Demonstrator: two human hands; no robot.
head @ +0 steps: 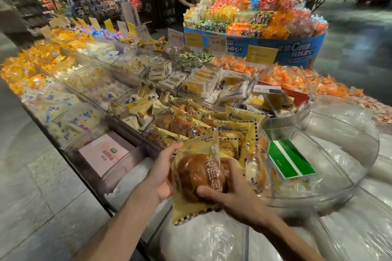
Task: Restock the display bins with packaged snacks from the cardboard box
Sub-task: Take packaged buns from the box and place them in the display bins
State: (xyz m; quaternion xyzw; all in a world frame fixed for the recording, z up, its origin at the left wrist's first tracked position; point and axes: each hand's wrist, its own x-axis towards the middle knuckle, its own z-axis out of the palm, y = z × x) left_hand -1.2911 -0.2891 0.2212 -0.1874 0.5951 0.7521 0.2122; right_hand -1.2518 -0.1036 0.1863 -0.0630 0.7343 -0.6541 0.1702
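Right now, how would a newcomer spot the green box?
Follow the long row of clear display bins to its near end. Right of the held bread pack, a curved clear bin holds the green box: flat, white-striped, the only solid green beside yellow wrappers.

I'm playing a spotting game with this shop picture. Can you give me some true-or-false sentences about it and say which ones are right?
1. The left hand and the right hand both hold the bread packet. True.
2. The bread packet is blue. False: it is yellow, with a brown bun showing through.
3. A green box lies in a clear bin to the right of the hands. True.
4. The pink box sits on top of the green box. False: it lies in its own bin, to the left of the hands.
5. More yellow packets are piled just beyond the one being held. True.
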